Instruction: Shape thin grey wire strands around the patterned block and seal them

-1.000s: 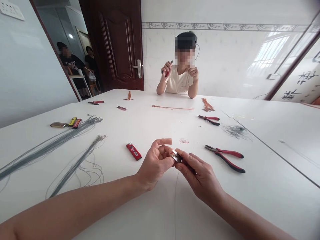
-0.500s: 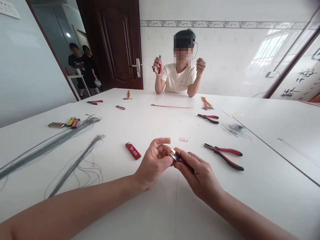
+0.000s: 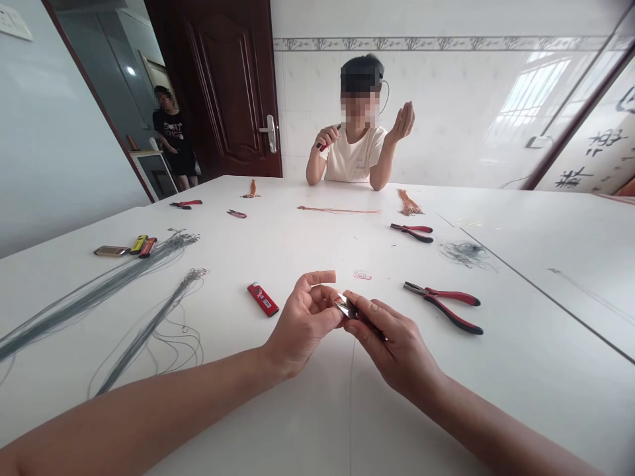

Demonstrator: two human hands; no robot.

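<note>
My left hand (image 3: pixel 302 324) is closed, its thumb and index finger pinched together at the blade tips of a pair of thread snips (image 3: pixel 347 305). The snips have shiny pointed metal blades, and my right hand (image 3: pixel 391 337) is wrapped round their darker body. From between my hands a thin grey cord (image 3: pixel 352 377) runs down toward the table's near edge; its upper end is hidden by my fingers. A red lighter (image 3: pixel 263 299) lies left of my left hand. Right of my right hand rest red-and-black pliers (image 3: pixel 446 304).
Grey cord bundles (image 3: pixel 143 334) spread over the left side of the white table (image 3: pixel 307 423). Several lighters (image 3: pixel 139 244), more pliers (image 3: pixel 414 231), orange cords (image 3: pixel 409 203) and a grey tangle (image 3: pixel 466 254) lie farther off. A co-worker (image 3: pixel 354 152) sits opposite, holding pliers.
My hands and the snips keep almost the same pose. Across the table, the co-worker has lowered the pliers and opened the other hand. In the doorway one person shows instead of two.
</note>
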